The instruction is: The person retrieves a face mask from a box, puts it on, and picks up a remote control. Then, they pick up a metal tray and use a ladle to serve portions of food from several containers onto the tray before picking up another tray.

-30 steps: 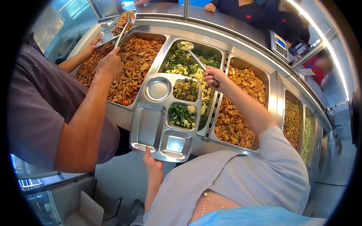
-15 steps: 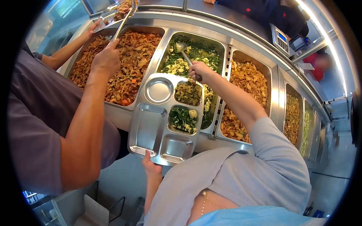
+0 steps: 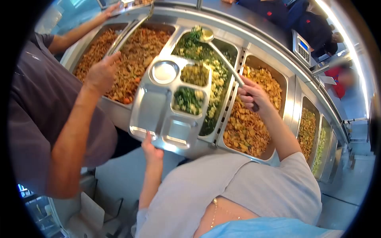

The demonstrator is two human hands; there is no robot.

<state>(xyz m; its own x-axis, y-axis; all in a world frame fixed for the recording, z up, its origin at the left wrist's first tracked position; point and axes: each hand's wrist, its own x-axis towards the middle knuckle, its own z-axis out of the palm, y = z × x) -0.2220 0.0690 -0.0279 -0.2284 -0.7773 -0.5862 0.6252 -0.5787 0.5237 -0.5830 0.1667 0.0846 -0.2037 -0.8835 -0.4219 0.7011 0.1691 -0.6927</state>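
My left hand (image 3: 152, 150) grips the near edge of a steel compartment tray (image 3: 147, 109), thumb on top. The tray tilts over the front of the counter. Its upper right compartment holds chopped olive-green vegetables (image 3: 194, 74); the one below has leafy greens with egg (image 3: 187, 100). The round, long and lower right compartments are bare. My right hand (image 3: 253, 93) is closed around the handle of a long serving spoon (image 3: 226, 61). The spoon's bowl is at the far end of the pan of greens and egg (image 3: 216, 93), beside a clump of leaves.
Left of me, a co-worker's hand (image 3: 104, 73) is by a pan of reddish-brown stir-fry (image 3: 149, 41). Their other hand (image 3: 109, 12) holds a tray. To the right are a pan of browned pieces (image 3: 252, 131) and further food pans. A keypad device (image 3: 302, 47) stands behind the counter rail.
My right hand has moved right and nearer to me, while the spoon's bowl has shifted toward the pan's far end. The tray has moved slightly left and away. The co-worker's near hand has lowered.
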